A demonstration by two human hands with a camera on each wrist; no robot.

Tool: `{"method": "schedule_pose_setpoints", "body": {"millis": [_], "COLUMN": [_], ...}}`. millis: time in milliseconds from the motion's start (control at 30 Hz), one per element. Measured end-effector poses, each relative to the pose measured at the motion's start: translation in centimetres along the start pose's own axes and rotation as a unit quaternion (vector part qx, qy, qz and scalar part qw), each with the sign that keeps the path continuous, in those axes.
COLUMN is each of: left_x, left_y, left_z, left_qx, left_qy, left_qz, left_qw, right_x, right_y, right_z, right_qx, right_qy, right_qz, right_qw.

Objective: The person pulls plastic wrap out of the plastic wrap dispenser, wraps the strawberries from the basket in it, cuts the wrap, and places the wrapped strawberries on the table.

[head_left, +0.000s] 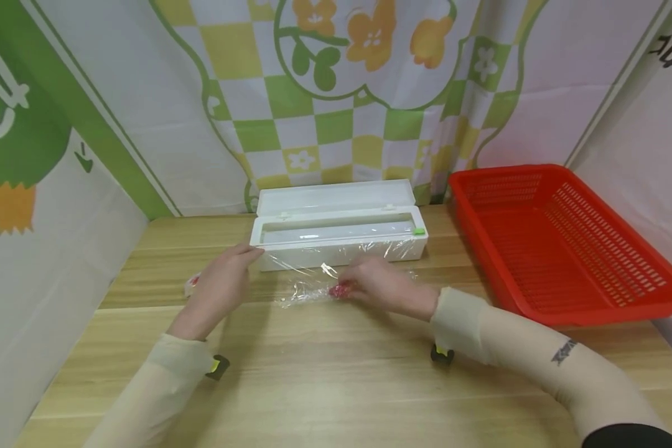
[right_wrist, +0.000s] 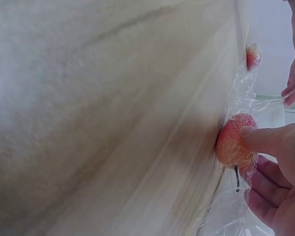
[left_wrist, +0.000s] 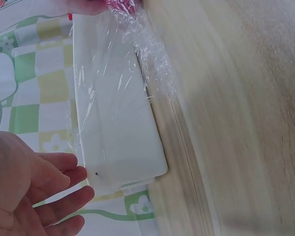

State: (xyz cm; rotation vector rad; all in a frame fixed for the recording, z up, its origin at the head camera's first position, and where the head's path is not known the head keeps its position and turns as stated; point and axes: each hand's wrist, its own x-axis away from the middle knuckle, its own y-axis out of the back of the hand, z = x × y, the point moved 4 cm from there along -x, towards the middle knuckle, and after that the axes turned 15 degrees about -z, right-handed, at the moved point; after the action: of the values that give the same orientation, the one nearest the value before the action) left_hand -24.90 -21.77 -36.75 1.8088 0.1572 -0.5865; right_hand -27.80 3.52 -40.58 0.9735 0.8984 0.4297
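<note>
A white wrap dispenser box (head_left: pixel 341 252) lies on the wooden table with its lid raised, a roll of film inside. Clear plastic wrap (left_wrist: pixel 108 78) stretches from it over its front side. My right hand (head_left: pixel 378 283) holds a red apple (right_wrist: pixel 236 140) with a dark stem between thumb and fingers, the film gathered around it close over the table. At the box's left front corner, my left hand (head_left: pixel 226 280) pinches the film's edge with thumb and fingertips; its other fingers (left_wrist: pixel 69 201) are loosely spread. A second red apple (right_wrist: pixel 253 57), wrapped in film, sits beyond, partly hidden by my left hand in the head view.
A red plastic basket (head_left: pixel 582 249) stands at the right, near my right forearm. A small green slider (head_left: pixel 419 231) sits at the box's right end. Behind the table hangs a checkered, flowered curtain (head_left: pixel 341 124).
</note>
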Motion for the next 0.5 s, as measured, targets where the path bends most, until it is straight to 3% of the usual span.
{"method": "schedule_pose_setpoints", "body": {"millis": [300,500], "left_x": [0.2,0.6], "left_y": [0.2,-0.1], "left_z": [-0.8,-2.8], "left_qx": [0.014,0.056], "left_qy": [-0.019,-0.06], "left_qz": [-0.021,-0.05], "left_qw": [0.9995,0.9954], "right_x": [0.7,1.3], "right_y": [0.0,0.2], "right_z": [0.6,1.0], "right_qx": [-0.014,-0.021], "right_qy": [-0.017,-0.031], "right_qz": [0.019,0.038], "right_qw": [1.0,0.999]}}
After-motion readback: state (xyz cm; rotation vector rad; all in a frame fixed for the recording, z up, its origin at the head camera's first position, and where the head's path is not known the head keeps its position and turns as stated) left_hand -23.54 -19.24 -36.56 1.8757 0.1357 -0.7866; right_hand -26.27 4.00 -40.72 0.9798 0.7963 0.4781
